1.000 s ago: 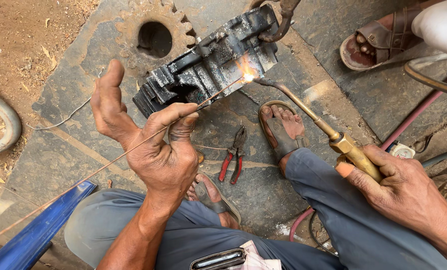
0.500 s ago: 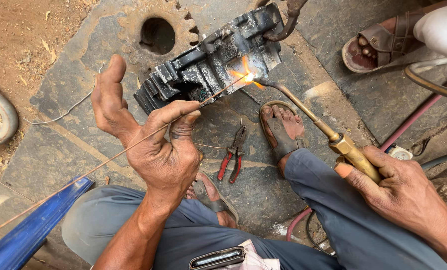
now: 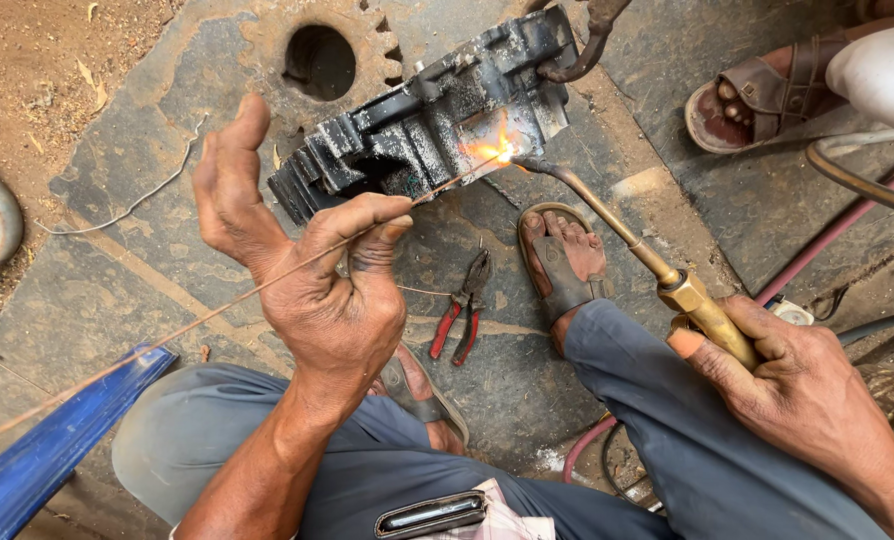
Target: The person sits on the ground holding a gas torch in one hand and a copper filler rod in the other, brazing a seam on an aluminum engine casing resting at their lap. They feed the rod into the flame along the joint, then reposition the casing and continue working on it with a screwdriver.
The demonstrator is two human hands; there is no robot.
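Observation:
My left hand [image 3: 322, 275] pinches a long thin filler rod [image 3: 217, 312] between thumb and fingers, its tip reaching the flame. My right hand [image 3: 807, 395] grips the brass handle of a gas torch [image 3: 657, 268], whose bent nozzle points at a black finned metal engine casing [image 3: 417, 125] on the stone floor. An orange flame [image 3: 497, 150] burns on the casing's right side, where the metal is bright. I squat with both knees in grey trousers below the hands.
Red-handled pliers [image 3: 462, 315] lie on the floor between my feet. A rusty gear [image 3: 322, 50] sits behind the casing. Another person's sandalled foot [image 3: 757, 100] is at the upper right. Hoses [image 3: 847, 210] run at the right. A blue bar [image 3: 57, 440] crosses the lower left.
The flame has brightened on the casing's right side. The rod tip stays at the flame, and both hands have held nearly still.

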